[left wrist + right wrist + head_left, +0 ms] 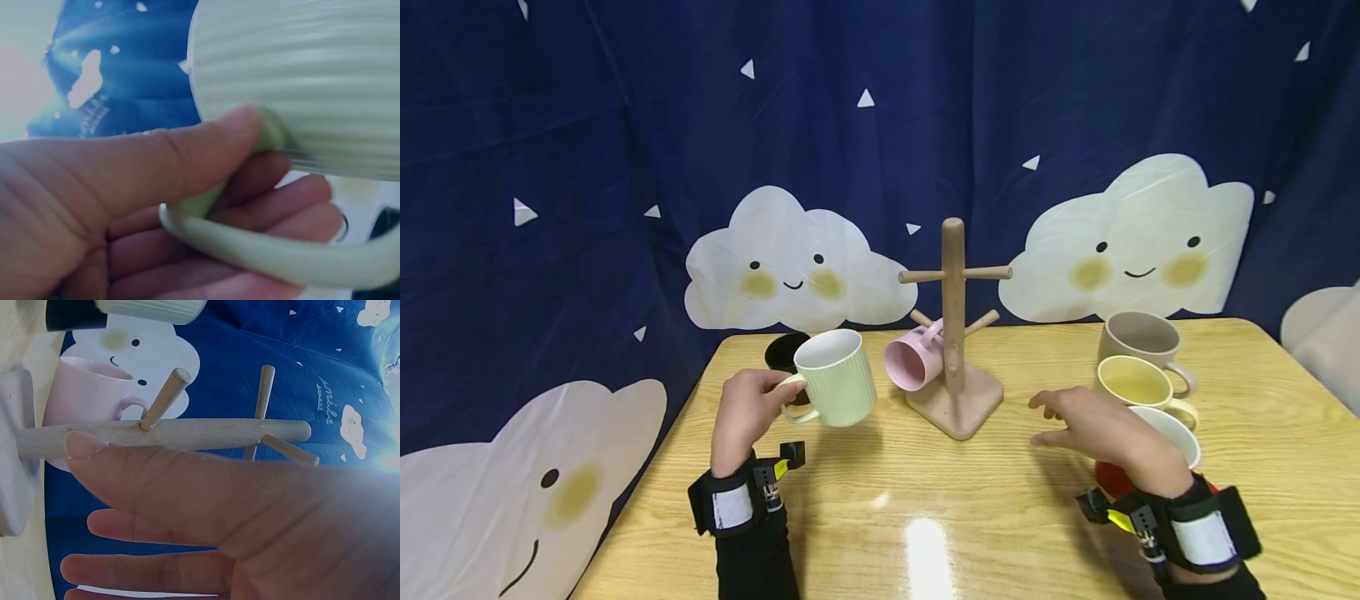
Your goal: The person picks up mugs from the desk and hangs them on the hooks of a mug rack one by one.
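My left hand (747, 417) holds a pale green ribbed mug (841, 385) by its handle (275, 253), thumb on top and fingers curled beneath. The mug is raised above the table, left of the wooden mug tree (953, 325). On one of the tree's lower pegs hangs a pink mug (916, 360), tilted with its mouth to the front left. My right hand (1101, 429) hovers to the right of the tree with its fingers loosely extended and nothing in them. In the right wrist view the thumb (137, 475) overlaps the tree's post.
A black mug (784, 350) stands behind the green one, partly hidden. At the right, a grey mug (1138, 337), a yellow mug (1135, 385), a white mug (1180, 433) and a red item (1111, 479) line up, the last two partly behind my right hand and wrist. A dark blue curtain (850, 150) backs the table.
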`<state>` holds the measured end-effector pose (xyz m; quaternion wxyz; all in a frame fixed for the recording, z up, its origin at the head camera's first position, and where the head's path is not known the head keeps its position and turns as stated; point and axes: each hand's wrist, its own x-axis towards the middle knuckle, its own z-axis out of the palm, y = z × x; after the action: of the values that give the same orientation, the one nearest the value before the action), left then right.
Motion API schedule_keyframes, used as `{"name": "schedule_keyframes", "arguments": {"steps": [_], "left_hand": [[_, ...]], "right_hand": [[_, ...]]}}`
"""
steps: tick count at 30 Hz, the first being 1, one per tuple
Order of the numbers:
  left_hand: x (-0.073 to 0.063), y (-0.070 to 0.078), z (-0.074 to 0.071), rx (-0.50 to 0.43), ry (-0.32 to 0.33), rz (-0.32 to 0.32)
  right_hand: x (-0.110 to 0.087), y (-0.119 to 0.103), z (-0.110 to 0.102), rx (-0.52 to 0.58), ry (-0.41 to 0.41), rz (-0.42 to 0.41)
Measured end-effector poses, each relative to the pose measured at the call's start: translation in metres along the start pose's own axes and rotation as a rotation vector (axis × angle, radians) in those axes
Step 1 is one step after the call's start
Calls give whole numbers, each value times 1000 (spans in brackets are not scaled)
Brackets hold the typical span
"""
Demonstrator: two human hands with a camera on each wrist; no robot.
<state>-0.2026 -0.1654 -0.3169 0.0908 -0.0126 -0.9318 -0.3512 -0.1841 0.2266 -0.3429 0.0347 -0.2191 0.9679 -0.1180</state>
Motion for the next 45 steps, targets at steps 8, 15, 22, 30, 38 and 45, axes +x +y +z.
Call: {"name": "schedule_keyframes", "arguments": {"steps": [8,15,22,30,38,45], "left_hand": [[-6,9,-5,-48,23,23],[-7,10,-5,-43,-28,63],[-6,20,7,-82,-132,147],[-12,52,31,-132,-226,284],[-23,71,47,-187,-296,410],[-22,75,60,-177,-368,427]], "right_hand": [[1,1,0,-2,-5,1],[1,1,1,-10,-15,12],[1,1,2,-14,-13,5],[2,1,2,-10,-21,0],[2,1,3,5,-29,31],[1,2,2,17,-17,7]]}}
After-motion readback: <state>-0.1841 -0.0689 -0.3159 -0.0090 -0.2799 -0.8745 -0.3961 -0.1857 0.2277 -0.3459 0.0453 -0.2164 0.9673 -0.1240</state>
